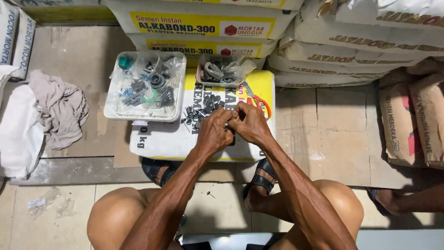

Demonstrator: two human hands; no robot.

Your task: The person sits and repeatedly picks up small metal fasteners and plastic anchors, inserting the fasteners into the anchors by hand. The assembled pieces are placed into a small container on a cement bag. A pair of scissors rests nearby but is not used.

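My left hand (214, 129) and my right hand (249, 122) are pressed together over a white and yellow sack (162, 139) lying flat on the floor. Their fingers are closed around something small and dark between them; what it is stays hidden. A loose heap of small black screws (200, 111) lies on the sack just beyond my left hand. Orange-handled scissors (259, 102) rest on the sack to the right of my right hand.
A square plastic tray (138, 113) of bagged small hardware sits at the sack's far left, a smaller tub (222, 71) of bagged parts beside it. Stacked cement sacks (323, 41) wall the back and right. Crumpled cloth (55, 111) lies left. Another person's sandalled foot (388, 199) is at right.
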